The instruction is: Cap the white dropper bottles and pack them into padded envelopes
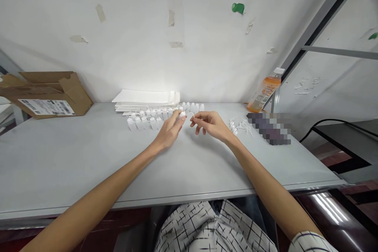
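Observation:
Small white plastic bottles (138, 123) stand in rows on the grey table (203, 165), just beyond my hands. My left hand (169, 133) is closed around one such bottle, whose white cap (182, 114) shows at the fingertips; the fingers hide its body. A thin white strand (190, 113) arcs between that cap and my right hand (208, 123), which pinches its end between thumb and forefinger. The other right fingers are loosely curled. To the right of this hand lie several small white caps (233, 128) and a little heap of thin white strands (245, 127).
A stack of white sheets or flat packs (144, 97) lies behind the bottles, against the wall. At far left sits an open cardboard box (59, 94). On the right are an orange drink bottle (264, 90), leaning back, and a pixelated dark item (270, 128).

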Demonstrator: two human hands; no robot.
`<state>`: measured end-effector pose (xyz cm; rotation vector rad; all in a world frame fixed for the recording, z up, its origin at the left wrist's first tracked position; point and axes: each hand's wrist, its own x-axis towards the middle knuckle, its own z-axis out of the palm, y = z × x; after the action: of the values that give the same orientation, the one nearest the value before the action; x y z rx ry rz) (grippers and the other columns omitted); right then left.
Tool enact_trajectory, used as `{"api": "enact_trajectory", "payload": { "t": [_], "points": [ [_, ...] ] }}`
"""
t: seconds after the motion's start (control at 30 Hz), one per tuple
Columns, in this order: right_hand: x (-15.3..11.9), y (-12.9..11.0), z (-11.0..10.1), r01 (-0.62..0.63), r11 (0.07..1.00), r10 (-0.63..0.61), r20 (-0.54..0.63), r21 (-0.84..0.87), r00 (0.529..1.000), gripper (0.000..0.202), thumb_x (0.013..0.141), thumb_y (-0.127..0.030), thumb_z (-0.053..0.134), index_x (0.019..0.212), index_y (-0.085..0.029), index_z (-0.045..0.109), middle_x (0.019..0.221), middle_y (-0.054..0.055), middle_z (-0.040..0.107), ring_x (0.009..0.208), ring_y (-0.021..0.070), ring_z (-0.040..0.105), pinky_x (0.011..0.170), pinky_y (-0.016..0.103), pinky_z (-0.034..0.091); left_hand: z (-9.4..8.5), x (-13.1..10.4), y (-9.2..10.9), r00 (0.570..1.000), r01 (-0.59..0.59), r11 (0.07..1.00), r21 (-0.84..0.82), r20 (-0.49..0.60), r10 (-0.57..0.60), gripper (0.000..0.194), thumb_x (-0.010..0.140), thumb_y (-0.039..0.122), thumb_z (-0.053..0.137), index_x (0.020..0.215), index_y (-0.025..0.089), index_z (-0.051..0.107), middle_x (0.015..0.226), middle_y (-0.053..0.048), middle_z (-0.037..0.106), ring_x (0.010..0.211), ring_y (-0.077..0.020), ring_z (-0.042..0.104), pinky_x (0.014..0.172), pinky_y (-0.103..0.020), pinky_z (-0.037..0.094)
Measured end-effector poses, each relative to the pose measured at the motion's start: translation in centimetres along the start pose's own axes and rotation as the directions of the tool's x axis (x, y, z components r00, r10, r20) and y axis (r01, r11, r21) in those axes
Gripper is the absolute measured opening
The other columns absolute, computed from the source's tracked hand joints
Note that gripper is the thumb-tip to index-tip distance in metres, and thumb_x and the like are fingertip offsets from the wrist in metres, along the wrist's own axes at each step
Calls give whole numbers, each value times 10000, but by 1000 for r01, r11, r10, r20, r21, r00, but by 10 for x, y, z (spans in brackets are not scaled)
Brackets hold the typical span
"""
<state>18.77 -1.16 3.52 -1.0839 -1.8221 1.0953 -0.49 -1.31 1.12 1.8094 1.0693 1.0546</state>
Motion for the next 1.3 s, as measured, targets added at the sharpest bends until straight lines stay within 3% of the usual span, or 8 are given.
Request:
{"api": "enact_trajectory", "payload": {
  "t": [0.13,0.3,0.5,0.77,1.03,1.3],
  "points": [
    [0,0,-2,11,999,-12,-8,-46,1000,242,909,-335,508,876,-142,650,857,68,686,596,126,653,496,220,420,0,-2,4,991,-120,953,277,-25,132,308,999,434,359,993,214,575,841,-5,576,731,-147,505,654,-266,399],
    [-2,-2,-7,68,982,-70,-4,-174,998,225,895,-258,475,757,-148,615,793,41,657,578,117,645,504,222,403,2,0,-1,991,-128,944,305,-1,135,333,968,428,415,1105,216,633,1038,-50,655,867,-195,581,698,-279,457],
    [-2,-1,-9,108,963,-103,34,-246,994,210,855,-181,429,721,-161,590,704,22,624,653,136,648,546,226,410,1,1,-2,990,-137,952,274,18,137,307,934,413,467,997,198,678,993,-54,680,873,-201,609,704,-283,493],
    [-1,2,-10,130,953,-111,85,-272,990,182,852,-199,438,754,-168,588,652,14,618,637,134,616,562,232,402,2,0,-2,990,-140,940,310,37,135,293,912,382,474,966,189,687,934,-58,679,829,-194,609,667,-272,492],
    [-1,4,-9,169,944,-144,108,-284,984,192,845,-166,442,735,-163,599,758,16,597,640,118,616,571,233,397,3,1,-5,987,-160,933,323,46,153,309,912,400,478,985,195,697,915,-57,678,807,-189,611,659,-273,492],
    [-1,3,-9,189,918,-146,146,-349,979,181,828,-133,447,698,-163,569,758,11,577,620,105,587,578,235,368,1,1,-6,983,-181,879,442,77,164,326,914,392,458,993,200,710,827,-42,637,737,-179,591,649,-280,445]
  ]
}}
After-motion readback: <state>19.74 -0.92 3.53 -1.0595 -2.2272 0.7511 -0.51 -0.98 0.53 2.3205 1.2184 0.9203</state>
